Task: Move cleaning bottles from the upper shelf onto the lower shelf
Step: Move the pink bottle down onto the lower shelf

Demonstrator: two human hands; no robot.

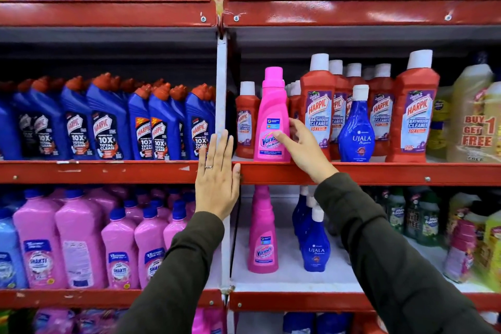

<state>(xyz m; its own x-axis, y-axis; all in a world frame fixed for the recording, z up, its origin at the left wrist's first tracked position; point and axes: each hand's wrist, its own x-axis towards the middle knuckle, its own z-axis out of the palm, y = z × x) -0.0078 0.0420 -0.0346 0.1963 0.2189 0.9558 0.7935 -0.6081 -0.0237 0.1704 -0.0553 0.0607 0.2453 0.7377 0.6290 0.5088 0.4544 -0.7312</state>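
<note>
Pink Vanish bottle (pixel 272 119) stands upright at the front edge of the upper shelf (pixel 366 172), beside red Harpic bathroom-cleaner bottles (pixel 318 114). Right hand (pixel 303 144), fingers spread and unclenched, touches its right side without yet closing around it. Left hand (pixel 217 179) lies flat and open against the white upright post (pixel 221 84), holding nothing. On the lower shelf (pixel 284 276) a second pink Vanish bottle (pixel 262 236) and blue Ujala bottles (pixel 314 241) already stand, suggesting part of the transfer is done. Remaining on the upper shelf: this bottle and one blue Ujala bottle (pixel 356 127).
</note>
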